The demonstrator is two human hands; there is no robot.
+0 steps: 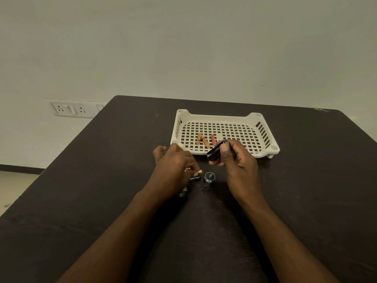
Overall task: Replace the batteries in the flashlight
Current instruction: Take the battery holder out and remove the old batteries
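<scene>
On the dark surface [204, 231], a cap [209, 177] stands nearest. The flashlight [216, 151] is clamped in the right hand [236, 158]; a battery [199, 172] is pinched by the left hand [175, 166]. Small, smooth and likely slippery, the batteries are best gripped mid-length.

Dim, soft light; wide-angle edge distortion.
</scene>
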